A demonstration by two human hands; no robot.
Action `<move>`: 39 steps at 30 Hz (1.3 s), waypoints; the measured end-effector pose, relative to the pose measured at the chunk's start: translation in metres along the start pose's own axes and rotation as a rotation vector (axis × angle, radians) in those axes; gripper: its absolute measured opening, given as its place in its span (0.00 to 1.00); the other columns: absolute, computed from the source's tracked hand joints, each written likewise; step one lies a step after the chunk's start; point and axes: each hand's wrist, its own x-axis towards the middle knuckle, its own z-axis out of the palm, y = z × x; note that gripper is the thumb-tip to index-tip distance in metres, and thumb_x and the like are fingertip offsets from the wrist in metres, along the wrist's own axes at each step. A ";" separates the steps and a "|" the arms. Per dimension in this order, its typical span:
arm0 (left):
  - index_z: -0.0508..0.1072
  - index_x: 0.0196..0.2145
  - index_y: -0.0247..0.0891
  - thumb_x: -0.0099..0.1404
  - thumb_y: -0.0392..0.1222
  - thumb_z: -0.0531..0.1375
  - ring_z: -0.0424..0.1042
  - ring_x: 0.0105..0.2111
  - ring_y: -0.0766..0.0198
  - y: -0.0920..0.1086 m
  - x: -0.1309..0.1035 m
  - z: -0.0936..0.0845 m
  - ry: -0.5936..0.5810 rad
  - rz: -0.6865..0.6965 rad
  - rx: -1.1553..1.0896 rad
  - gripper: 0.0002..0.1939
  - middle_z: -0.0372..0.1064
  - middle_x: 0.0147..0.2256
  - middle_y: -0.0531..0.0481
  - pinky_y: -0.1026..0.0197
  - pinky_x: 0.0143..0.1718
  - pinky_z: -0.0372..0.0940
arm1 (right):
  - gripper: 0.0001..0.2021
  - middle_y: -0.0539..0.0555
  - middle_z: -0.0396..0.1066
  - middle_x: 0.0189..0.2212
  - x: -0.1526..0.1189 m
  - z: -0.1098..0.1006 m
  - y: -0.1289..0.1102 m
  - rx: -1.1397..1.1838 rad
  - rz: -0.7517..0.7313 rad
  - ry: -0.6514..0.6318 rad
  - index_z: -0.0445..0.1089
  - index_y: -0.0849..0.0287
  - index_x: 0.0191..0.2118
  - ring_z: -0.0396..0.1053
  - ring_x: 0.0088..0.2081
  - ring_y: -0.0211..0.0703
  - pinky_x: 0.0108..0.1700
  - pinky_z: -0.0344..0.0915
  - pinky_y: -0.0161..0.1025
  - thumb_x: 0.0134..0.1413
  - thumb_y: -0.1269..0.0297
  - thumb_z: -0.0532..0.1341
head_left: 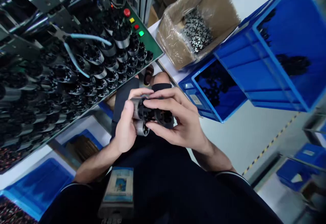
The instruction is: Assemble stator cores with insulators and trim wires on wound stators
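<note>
In my left hand (126, 127) are two silver stator cores, an upper core (136, 108) and a lower core (140, 128), held side by side above my lap. My right hand (184, 120) has its fingers curled round black plastic slotted end caps (164, 116). One black piece meets the open end of the upper core between the two hands. My right fingertips touch the rim of the lower core. Fingers partly hide the black pieces, so I cannot tell how far they are seated.
Rows of stator cores (93, 54) cover the green bench at left, with blue-handled pliers (71, 35) on top and lit buttons (137, 26) nearby. A cardboard box (173, 44) holds metal rings. Blue bins (207, 110) with black parts stand at right.
</note>
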 end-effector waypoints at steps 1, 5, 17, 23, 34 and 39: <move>0.81 0.63 0.47 0.90 0.71 0.48 0.78 0.70 0.42 -0.002 -0.001 0.001 0.005 0.011 -0.039 0.33 0.80 0.65 0.41 0.40 0.77 0.74 | 0.22 0.55 0.84 0.61 -0.001 0.000 0.000 0.005 -0.013 0.014 0.84 0.44 0.69 0.84 0.60 0.53 0.62 0.88 0.53 0.74 0.56 0.79; 0.83 0.64 0.49 0.92 0.66 0.50 0.82 0.60 0.48 -0.006 -0.002 0.002 -0.023 0.050 -0.105 0.29 0.79 0.61 0.42 0.46 0.66 0.80 | 0.24 0.56 0.85 0.56 -0.008 0.003 0.001 0.025 0.007 0.050 0.84 0.44 0.71 0.84 0.55 0.51 0.54 0.90 0.48 0.74 0.58 0.79; 0.81 0.68 0.49 0.92 0.68 0.48 0.81 0.58 0.46 -0.016 -0.003 0.002 -0.116 0.138 0.144 0.31 0.78 0.61 0.40 0.43 0.64 0.80 | 0.30 0.56 0.85 0.55 -0.028 -0.005 0.000 0.036 0.069 0.117 0.82 0.38 0.77 0.87 0.57 0.54 0.61 0.90 0.53 0.75 0.59 0.81; 0.80 0.68 0.48 0.93 0.64 0.46 0.81 0.54 0.47 -0.018 -0.003 0.012 -0.178 0.092 0.058 0.29 0.77 0.60 0.40 0.43 0.57 0.81 | 0.31 0.56 0.84 0.54 -0.036 -0.008 0.003 0.079 0.101 0.122 0.82 0.37 0.77 0.86 0.54 0.54 0.56 0.90 0.53 0.74 0.59 0.81; 0.78 0.68 0.45 0.92 0.65 0.51 0.80 0.54 0.49 -0.016 -0.009 -0.005 -0.177 0.203 0.266 0.28 0.77 0.58 0.39 0.45 0.58 0.75 | 0.28 0.54 0.85 0.50 -0.032 -0.008 0.009 0.094 0.125 -0.043 0.82 0.44 0.74 0.84 0.44 0.46 0.50 0.88 0.45 0.75 0.54 0.81; 0.75 0.69 0.44 0.90 0.64 0.57 0.77 0.43 0.54 -0.020 -0.013 -0.012 -0.199 0.266 0.355 0.26 0.76 0.53 0.41 0.49 0.44 0.74 | 0.26 0.53 0.88 0.53 -0.028 -0.006 0.008 0.102 0.028 -0.054 0.81 0.43 0.74 0.88 0.50 0.49 0.56 0.90 0.46 0.76 0.62 0.79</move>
